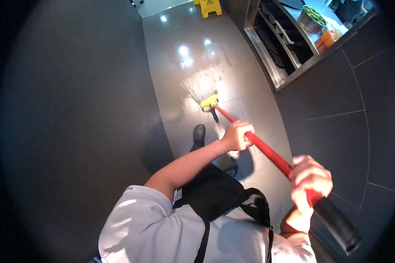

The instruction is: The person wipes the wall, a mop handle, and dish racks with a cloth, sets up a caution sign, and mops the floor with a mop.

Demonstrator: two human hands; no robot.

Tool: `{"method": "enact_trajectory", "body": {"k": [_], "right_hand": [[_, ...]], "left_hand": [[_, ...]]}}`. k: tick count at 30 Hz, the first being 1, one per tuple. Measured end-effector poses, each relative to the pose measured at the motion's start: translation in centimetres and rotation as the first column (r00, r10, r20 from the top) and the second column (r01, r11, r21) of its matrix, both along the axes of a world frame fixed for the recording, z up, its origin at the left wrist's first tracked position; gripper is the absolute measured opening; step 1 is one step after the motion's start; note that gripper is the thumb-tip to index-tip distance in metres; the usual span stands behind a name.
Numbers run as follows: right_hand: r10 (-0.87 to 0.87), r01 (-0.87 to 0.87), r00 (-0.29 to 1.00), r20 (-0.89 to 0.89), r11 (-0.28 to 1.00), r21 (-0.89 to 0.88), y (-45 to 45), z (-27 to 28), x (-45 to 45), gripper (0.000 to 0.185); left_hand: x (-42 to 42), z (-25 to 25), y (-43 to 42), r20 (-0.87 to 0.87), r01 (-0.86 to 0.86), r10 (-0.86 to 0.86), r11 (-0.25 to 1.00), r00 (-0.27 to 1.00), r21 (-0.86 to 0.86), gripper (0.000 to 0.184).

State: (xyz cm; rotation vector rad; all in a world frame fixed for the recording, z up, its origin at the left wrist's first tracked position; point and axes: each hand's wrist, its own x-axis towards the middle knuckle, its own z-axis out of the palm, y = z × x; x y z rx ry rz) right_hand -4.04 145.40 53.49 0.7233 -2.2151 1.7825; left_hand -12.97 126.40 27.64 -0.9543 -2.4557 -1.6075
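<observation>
A mop with a red handle (271, 154) runs from the lower right toward the middle of the view. My left hand (238, 136) is wrapped round the lower part of the handle, and my right hand (310, 180) grips it higher up, just below the black end grip (338, 223). At the far end a yellow clamp (209, 101) holds pale mop strands (202, 83), which lie spread on the wet, shiny floor tiles (171, 98). My dark shoe (199, 132) stands just below the mop head.
A yellow wet-floor sign (210, 8) stands at the far end. Dark walls (74, 109) flank the narrow floor. Through an opening at the upper right, a metal pot (310, 23) with green items and orange containers (328, 40) sit on a counter.
</observation>
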Motion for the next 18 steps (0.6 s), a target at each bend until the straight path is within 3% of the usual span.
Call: {"method": "enact_trajectory", "body": {"k": [2,4,5,6,8,10,12,15,16,17,18], "right_hand": [[0.242,-0.245,0.966,-0.094,0.969,-0.022,0.4,2.7,2.1,0.024],[0.472,-0.474,0.877,-0.084,0.827,-0.303,-1.0,2.6,3.4,0.022],[0.478,-0.496,0.868,-0.139,0.81,-0.313,-0.7,2.0,3.0,0.029],[0.227,-0.261,0.965,-0.129,0.852,-0.454,-0.5,-0.4,4.8,0.039],[0.087,-0.148,0.984,-0.156,0.883,-0.444,-1.4,-0.6,4.6,0.043],[0.162,-0.224,0.967,-0.197,0.908,-0.354,0.3,-0.9,2.8,0.039],[0.055,-0.166,0.96,-0.276,0.903,-0.397,-0.3,-3.5,1.3,0.034],[-0.107,-0.007,0.965,-0.24,0.902,-0.431,-0.5,-7.9,-2.2,0.02],[-0.105,0.022,0.966,-0.236,0.944,-0.33,-0.2,-9.2,-4.0,0.024],[-0.054,-0.029,0.965,-0.257,0.95,-0.311,-0.2,-11.4,-5.9,0.013],[-0.188,0.071,0.942,-0.278,0.921,-0.383,-0.9,-14.7,-8.1,0.013]], "left_hand": [[2.4,-1.4,1.3,-0.035,0.178,-0.177,0.984,0.984,0.028,0.027],[4.2,-2.3,1.5,-0.073,0.313,-0.313,0.95,0.947,-0.015,0.033],[3.6,-3.0,1.9,-0.102,0.295,-0.294,0.955,0.95,-0.005,0.034],[3.3,-3.8,2.5,-0.122,0.282,-0.279,0.959,0.952,0.007,0.036],[2.6,-5.0,3.2,-0.151,0.273,-0.267,0.962,0.952,0.014,0.036],[0.4,-4.9,3.4,-0.157,0.277,-0.277,0.961,0.948,-0.02,0.035],[-2.2,-6.4,3.0,-0.124,0.233,-0.242,0.969,0.962,-0.079,0.032],[-8.7,-8.7,2.6,-0.168,0.155,-0.179,0.978,0.969,-0.142,0.029],[-11.2,-9.8,2.2,-0.196,0.143,-0.172,0.977,0.965,-0.156,0.028],[-13.8,-11.1,1.7,-0.221,0.132,-0.168,0.977,0.961,-0.169,0.027],[-16.9,-12.6,1.3,-0.214,0.095,-0.132,0.98,0.968,-0.176,0.023]]}}
